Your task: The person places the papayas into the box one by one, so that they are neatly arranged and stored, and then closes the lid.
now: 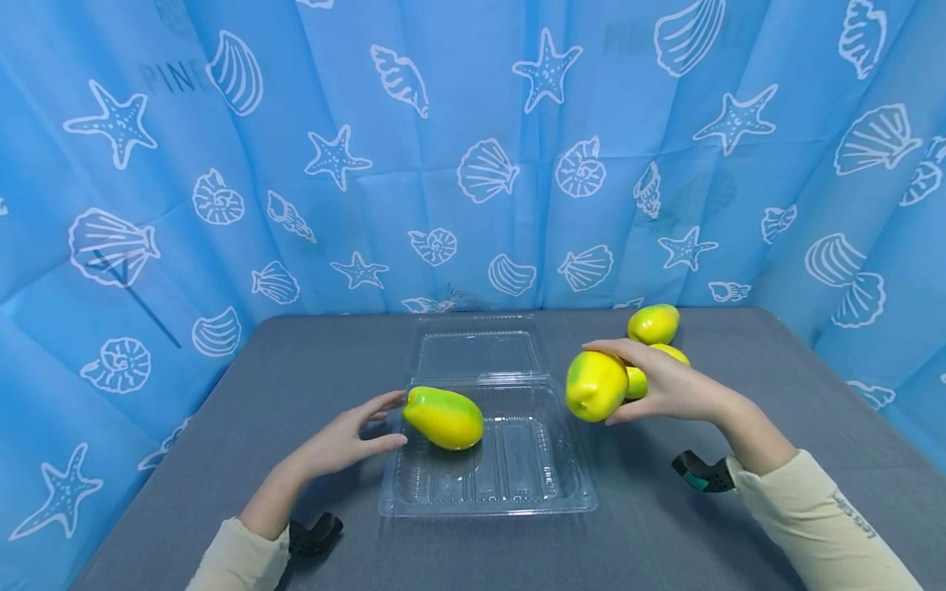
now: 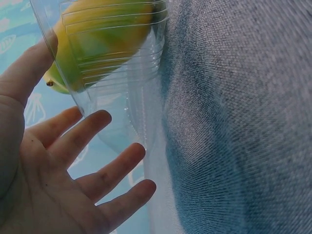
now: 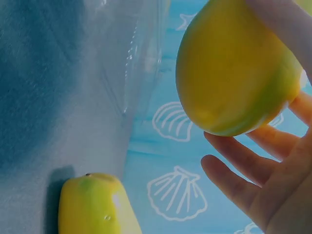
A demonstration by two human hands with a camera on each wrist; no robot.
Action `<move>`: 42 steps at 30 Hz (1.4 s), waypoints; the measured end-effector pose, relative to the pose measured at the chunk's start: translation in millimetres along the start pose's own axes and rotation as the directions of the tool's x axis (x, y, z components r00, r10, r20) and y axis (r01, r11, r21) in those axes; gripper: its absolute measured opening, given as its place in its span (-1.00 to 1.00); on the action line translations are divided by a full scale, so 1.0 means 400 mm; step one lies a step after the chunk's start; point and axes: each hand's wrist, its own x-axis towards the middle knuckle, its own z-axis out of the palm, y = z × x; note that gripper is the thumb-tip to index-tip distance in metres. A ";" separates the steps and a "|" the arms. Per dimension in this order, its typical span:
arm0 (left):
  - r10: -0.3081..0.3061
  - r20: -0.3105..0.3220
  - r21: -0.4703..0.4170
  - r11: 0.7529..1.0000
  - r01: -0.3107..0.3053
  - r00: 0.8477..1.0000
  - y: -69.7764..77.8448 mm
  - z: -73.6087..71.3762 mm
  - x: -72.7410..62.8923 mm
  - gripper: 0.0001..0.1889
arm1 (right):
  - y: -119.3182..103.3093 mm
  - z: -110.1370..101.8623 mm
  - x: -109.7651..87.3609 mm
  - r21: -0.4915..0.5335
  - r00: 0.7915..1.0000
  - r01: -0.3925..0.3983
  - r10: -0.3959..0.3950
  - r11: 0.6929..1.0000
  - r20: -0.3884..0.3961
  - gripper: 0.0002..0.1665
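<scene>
My right hand [image 1: 668, 384] grips a yellow-green papaya [image 1: 595, 386] between thumb and fingers, above the right side of a clear plastic clamshell box [image 1: 489, 510]. In the right wrist view the held papaya [image 3: 234, 73] hangs over the cloth, the fingers curved along its side. Another papaya [image 1: 445, 419] lies in the left part of the box, its narrow end toward the left rim. Beside that rim my left hand [image 1: 347, 437] is spread, holding nothing. The left wrist view shows its fingers [image 2: 122, 163] apart, close to the box wall, with the papaya [image 2: 109, 39] seen through the plastic.
More papayas, one of them at the back [image 1: 654, 323], lie on the right of the grey cloth-covered table [image 1: 310, 361], partly hidden behind my right hand. The box's lid [image 1: 479, 353] is folded back, away from me. A blue curtain [image 1: 473, 98] with white shells hangs behind the table.
</scene>
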 end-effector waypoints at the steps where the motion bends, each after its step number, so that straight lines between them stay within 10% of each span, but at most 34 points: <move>1: 0.000 0.000 -0.001 1.000 0.000 1.000 0.000 0.000 0.000 -0.30 | -0.003 0.000 0.001 -0.002 1.000 0.009 -0.009 1.000 -0.004 -0.01; 42: -0.014 -0.005 0.013 1.000 0.014 1.000 0.008 -0.002 0.001 -0.31 | -0.106 0.014 0.059 0.153 0.998 -0.003 -0.006 0.988 0.062 -0.18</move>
